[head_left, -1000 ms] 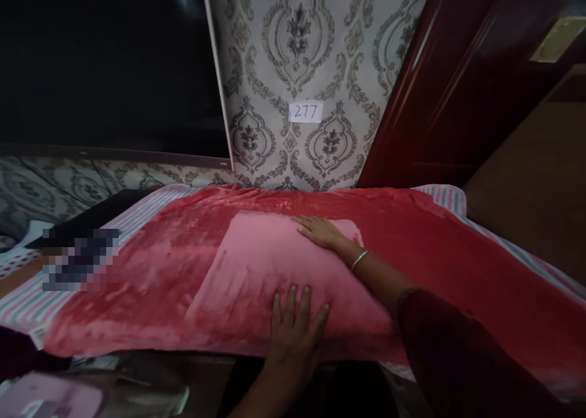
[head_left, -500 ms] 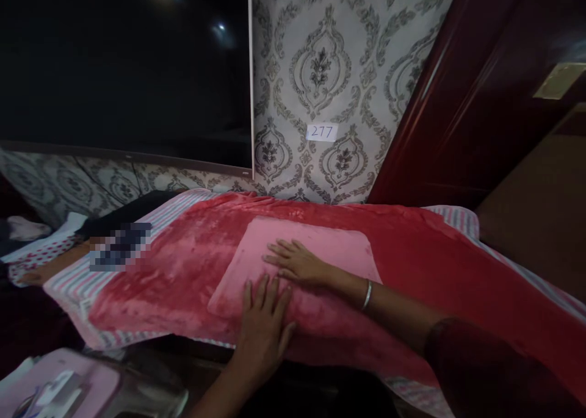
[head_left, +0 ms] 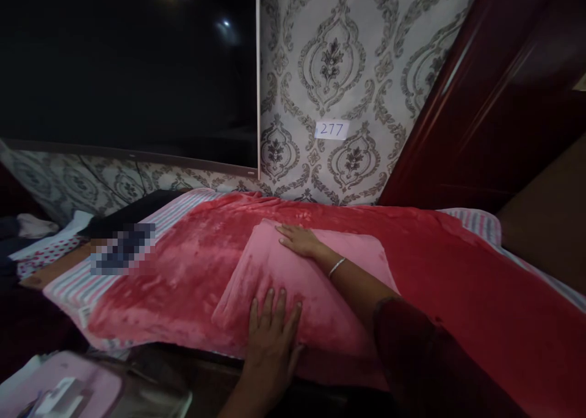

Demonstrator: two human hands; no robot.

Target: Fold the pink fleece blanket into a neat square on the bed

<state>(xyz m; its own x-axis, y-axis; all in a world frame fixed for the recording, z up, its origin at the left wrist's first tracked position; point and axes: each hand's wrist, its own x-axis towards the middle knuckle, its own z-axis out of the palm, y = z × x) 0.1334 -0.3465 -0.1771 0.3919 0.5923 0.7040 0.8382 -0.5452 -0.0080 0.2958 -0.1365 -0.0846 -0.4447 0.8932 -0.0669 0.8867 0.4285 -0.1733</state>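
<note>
A pink plush cloth (head_left: 339, 284) lies spread on a red plush blanket (head_left: 178, 284), its near edge draping toward me. My right hand (head_left: 298, 240) rests on the cloth near its far left corner, palm down with fingers extended. A bracelet circles that wrist. Closer to me, my left hand (head_left: 273, 338) lies on the front part of the cloth, fingers spread and pointing away. Neither hand grips anything. My right forearm covers some of the cloth's middle.
A striped fabric edge (head_left: 75, 287) shows under the blanket at the left, beside a pixelated patch. Behind are a dark television (head_left: 128, 70) and patterned wallpaper with a paper label reading 277 (head_left: 332, 129). A pink-topped container (head_left: 91, 375) stands at the lower left.
My right hand has slid away from me to the cloth's far edge. My left hand has moved slightly right and nearer me. The camera view has shifted a little.
</note>
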